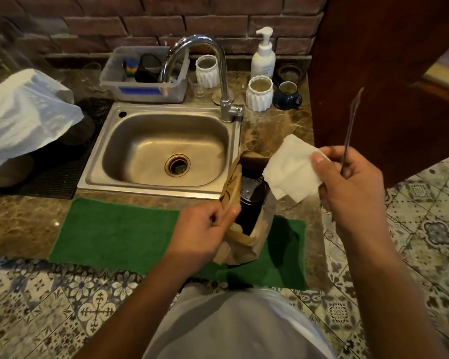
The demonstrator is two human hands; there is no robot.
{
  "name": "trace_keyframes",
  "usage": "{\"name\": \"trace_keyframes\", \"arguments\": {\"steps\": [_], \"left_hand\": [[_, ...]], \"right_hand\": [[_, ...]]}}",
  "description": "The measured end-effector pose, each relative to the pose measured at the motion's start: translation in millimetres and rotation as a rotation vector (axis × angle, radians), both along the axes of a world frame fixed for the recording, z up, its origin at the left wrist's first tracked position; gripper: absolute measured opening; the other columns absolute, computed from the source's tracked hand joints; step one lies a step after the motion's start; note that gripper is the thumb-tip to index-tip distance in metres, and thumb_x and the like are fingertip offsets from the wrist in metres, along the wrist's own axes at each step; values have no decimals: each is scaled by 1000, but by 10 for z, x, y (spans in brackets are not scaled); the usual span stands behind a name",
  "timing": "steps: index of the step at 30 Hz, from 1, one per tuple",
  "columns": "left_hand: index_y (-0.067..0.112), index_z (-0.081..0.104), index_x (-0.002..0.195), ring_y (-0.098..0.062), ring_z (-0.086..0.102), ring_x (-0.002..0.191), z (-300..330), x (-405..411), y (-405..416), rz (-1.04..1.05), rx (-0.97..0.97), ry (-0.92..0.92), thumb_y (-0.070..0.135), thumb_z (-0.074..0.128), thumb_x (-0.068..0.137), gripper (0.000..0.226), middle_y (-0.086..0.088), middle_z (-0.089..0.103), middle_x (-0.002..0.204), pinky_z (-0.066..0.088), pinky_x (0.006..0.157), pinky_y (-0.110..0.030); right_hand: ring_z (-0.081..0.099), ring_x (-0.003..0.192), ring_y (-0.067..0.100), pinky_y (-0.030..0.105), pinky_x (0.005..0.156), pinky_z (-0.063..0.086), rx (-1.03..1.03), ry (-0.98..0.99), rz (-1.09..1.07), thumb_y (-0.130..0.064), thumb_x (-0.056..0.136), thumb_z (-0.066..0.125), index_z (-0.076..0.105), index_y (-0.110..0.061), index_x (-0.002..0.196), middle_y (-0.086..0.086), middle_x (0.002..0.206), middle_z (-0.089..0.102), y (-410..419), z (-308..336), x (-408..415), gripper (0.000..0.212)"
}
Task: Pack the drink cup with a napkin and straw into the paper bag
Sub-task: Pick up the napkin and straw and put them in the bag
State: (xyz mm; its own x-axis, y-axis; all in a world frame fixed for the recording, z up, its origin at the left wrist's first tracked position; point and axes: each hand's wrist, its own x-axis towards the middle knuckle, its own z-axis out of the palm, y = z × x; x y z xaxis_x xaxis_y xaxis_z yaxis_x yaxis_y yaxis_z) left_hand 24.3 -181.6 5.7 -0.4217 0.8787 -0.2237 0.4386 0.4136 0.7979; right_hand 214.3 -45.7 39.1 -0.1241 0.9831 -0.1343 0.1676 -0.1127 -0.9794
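A brown paper bag (246,242) stands open on a green mat (119,231) at the counter's front. Inside it stands a dark drink cup with a black lid (252,193). My left hand (205,226) pinches the bag's left rim and holds it open. My right hand (353,182) is raised to the right of the bag's mouth. It grips a folded white napkin (290,167) under the thumb and a wrapped straw (350,130) that points up from the fist. The napkin hangs just above the bag's opening.
A steel sink (163,151) with a tall tap (218,73) lies behind the bag. White ribbed cups (259,93), a soap pump bottle (263,54) and a plastic tub (145,73) stand at the back. A white plastic bag (24,112) sits left. A wooden post (373,73) rises at right.
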Motion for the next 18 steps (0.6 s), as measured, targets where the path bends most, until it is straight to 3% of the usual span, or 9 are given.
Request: {"name": "trace_keyframes", "arguments": {"steps": [3,6,9,11,15,18], "left_hand": [[30,77,73,-14,74,101,49,-39,-7,209,48,-316,39,55,100,36,3,81,97,55,99,-47],[35,80,95,-1,71,101,92,-28,-28,284,39,-400,33,52,103,29,14,79,103,52,103,-48],[38,79,95,-7,71,107,66,-13,-62,326,72,-454,27,49,104,34,13,80,104,52,105,-46],[39,78,99,-6,70,111,49,-18,-67,338,119,-452,23,47,106,35,14,79,106,51,106,-44],[33,74,117,-13,65,123,-5,-34,-86,333,156,-487,35,52,100,29,6,75,123,47,111,-49],[29,73,121,-19,66,123,-26,-72,-95,327,161,-540,41,51,96,35,2,75,123,48,109,-52]], "right_hand": [[57,57,-2,19,51,43,72,-91,91,-29,98,64,70,-21,106,-9,78,67,2,23,-136,12],[55,53,-4,16,50,41,104,-124,172,-28,98,65,69,-22,105,-11,73,65,-35,17,-284,10],[56,58,-4,18,52,44,91,-169,250,-26,98,64,68,-24,103,-12,72,63,-145,-70,-459,6],[57,65,0,27,55,46,170,-357,329,-28,98,63,65,-28,104,-13,76,62,-206,-173,-526,6],[53,62,6,27,53,35,330,-741,568,-26,96,59,65,-24,108,-8,75,61,-237,-240,-522,14],[61,73,19,34,63,50,333,-930,753,-27,94,58,65,-25,107,-1,83,66,-183,-159,-460,15]]}}
